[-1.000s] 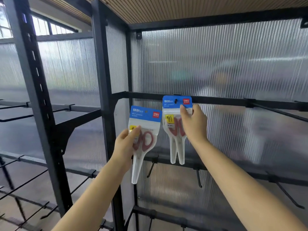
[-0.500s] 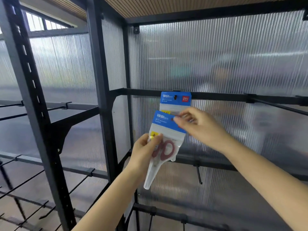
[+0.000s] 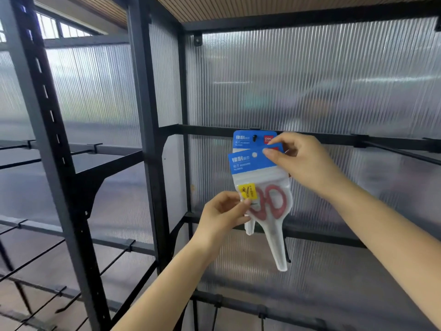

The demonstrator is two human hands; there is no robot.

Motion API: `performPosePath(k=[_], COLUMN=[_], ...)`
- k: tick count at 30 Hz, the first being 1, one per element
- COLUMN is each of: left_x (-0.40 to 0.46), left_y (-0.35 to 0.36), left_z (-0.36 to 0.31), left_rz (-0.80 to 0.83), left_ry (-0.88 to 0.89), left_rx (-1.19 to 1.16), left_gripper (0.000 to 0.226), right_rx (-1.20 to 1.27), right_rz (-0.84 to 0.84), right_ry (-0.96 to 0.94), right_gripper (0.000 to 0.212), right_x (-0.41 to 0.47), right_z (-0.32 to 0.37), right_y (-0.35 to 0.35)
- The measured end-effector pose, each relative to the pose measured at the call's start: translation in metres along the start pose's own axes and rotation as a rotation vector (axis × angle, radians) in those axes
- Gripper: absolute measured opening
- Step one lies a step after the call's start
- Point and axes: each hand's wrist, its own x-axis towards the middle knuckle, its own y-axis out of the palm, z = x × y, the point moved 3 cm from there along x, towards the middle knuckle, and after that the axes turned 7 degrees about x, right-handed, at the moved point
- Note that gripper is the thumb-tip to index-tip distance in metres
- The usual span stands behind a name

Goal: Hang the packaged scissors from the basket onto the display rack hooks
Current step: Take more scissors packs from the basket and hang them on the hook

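Note:
One scissors pack (image 3: 245, 139) with a blue header hangs from a hook on the black crossbar (image 3: 207, 131). In front of it and slightly lower I hold a second scissors pack (image 3: 265, 187), clear with red handles and a yellow sticker. My right hand (image 3: 300, 161) pinches its blue header at the top right corner. My left hand (image 3: 224, 213) pinches its left edge beside the yellow sticker. The pack's hang hole shows as a white dot just below the hook. The basket is out of view.
The black display rack (image 3: 152, 139) has ribbed translucent back panels. Bare hooks (image 3: 396, 151) stick out from the upper crossbar at right. More hooks line the lower bars and the left bay (image 3: 112, 261). A wooden ceiling panel sits on top.
The second pack moved right and up, from beside the hanging pack to in front of it. My right hand left the hung pack and took the second pack's header.

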Motion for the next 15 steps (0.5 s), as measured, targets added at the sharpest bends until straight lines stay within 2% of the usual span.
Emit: performPosePath(k=[3,9,15], left_x=[0.003,0.007,0.009], left_y=[0.001,-0.002,-0.007], left_z=[-0.009,-0.03,-0.037], left_rz=[-0.026,-0.04,-0.048], left_ry=[-0.002,0.072,0.093], left_rx=[-0.036,-0.048,-0.032], left_gripper=[0.002,0.002,0.002], right_rx=[-0.007,0.032,0.077], right_rz=[-0.04,-0.113,-0.138], right_ry=[-0.003,0.036,0.119], right_gripper=[0.003,0.015,0.014], right_x=[0.007,0.023,0.025], right_z=[0.007,0.01,0.004], right_y=[-0.002,-0.002,-0.002])
